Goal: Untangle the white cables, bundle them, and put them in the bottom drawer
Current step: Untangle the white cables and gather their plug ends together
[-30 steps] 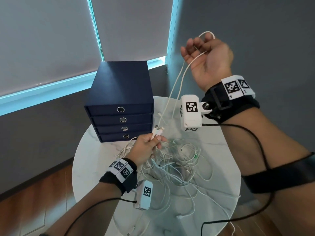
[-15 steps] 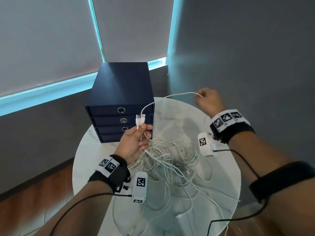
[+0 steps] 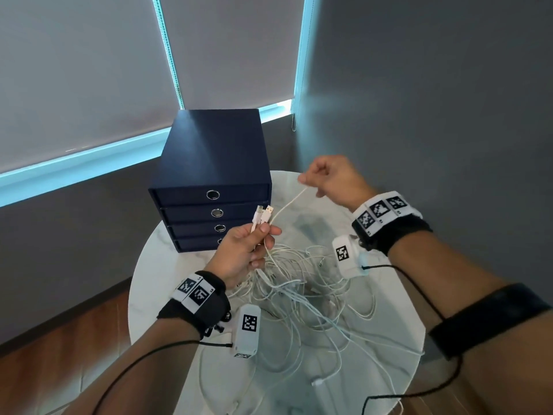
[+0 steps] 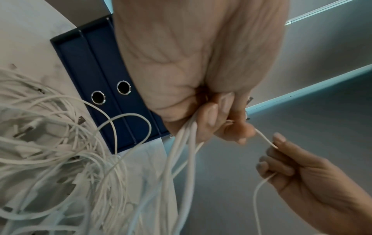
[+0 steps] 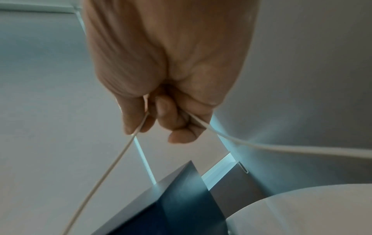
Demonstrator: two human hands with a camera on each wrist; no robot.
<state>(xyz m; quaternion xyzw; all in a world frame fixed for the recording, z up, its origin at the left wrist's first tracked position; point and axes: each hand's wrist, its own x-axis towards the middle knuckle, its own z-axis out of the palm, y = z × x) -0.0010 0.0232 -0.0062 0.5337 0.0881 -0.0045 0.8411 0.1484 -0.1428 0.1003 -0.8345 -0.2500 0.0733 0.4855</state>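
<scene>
A tangle of white cables (image 3: 299, 283) lies on the round marble table (image 3: 167, 274). My left hand (image 3: 251, 250) is raised above it and grips several cable ends, whose USB plugs (image 3: 263, 214) stick up past the fingers. One white cable (image 3: 287, 206) runs from that hand up to my right hand (image 3: 326, 178), which pinches it in curled fingers above the table's back. In the right wrist view the cable (image 5: 112, 160) passes through the fist (image 5: 161, 114). In the left wrist view several strands (image 4: 181, 151) hang down from my left hand (image 4: 217, 117).
A dark blue drawer unit (image 3: 212, 181) with ring pulls, all drawers closed, stands at the table's back left, just behind my left hand. A grey wall is on the right and window blinds are behind. Wood floor shows to the left of the table.
My right hand came down from high above the table to just above its back edge, still holding the cable. My left hand lifted the plug ends up a little.
</scene>
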